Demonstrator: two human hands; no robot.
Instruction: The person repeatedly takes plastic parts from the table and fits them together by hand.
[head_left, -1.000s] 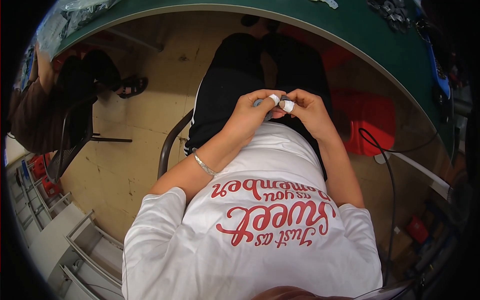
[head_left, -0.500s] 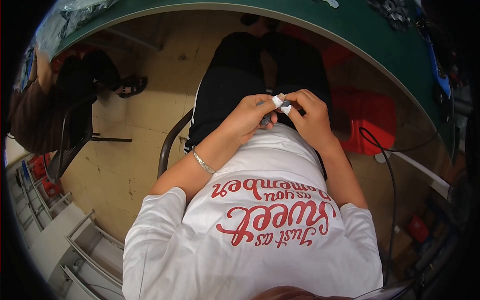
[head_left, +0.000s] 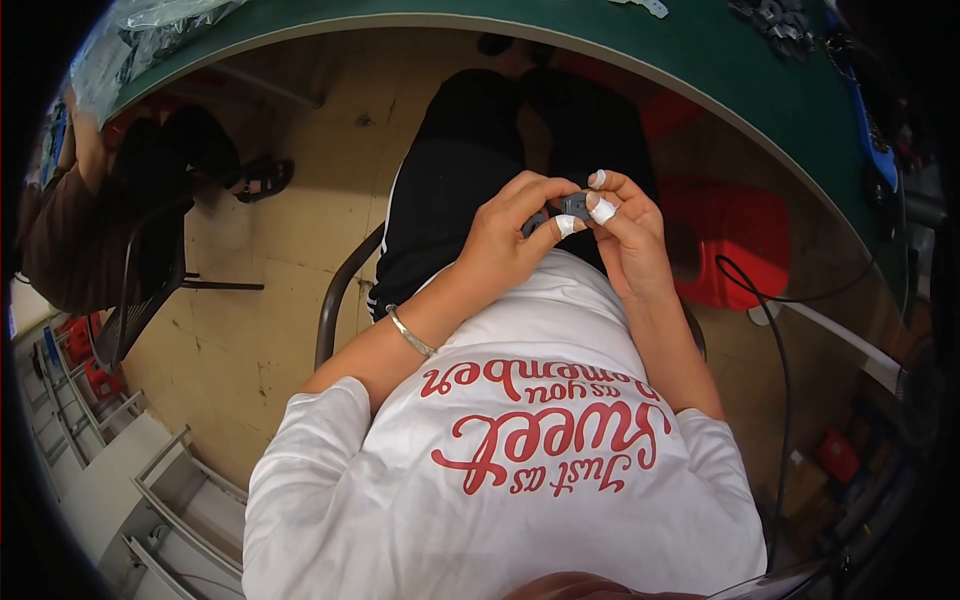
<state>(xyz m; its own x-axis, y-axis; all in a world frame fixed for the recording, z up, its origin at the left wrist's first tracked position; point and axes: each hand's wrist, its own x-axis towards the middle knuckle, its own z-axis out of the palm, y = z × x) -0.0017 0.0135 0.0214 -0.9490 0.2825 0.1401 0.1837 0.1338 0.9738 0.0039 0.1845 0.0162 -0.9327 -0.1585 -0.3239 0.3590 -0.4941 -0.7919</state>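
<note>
Above my lap, a small grey plastic part is pinched between both hands. My left hand grips it from the left with thumb and forefinger. A second dark grey piece shows under that hand's fingers, tucked toward the palm. My right hand holds the part's right side at the fingertips. White tape wraps the left thumb and the right thumb and forefinger. What the right hand's other fingers do is partly hidden.
A green table curves across the far side, with a pile of dark grey parts at its right and clear plastic bags at its left. A red stool and black cable lie right. Another person sits left.
The grey part has turned and shows more of its face. My left hand has rolled over it, thumb now nearer me. My right fingers have shifted and spread at its right side.
</note>
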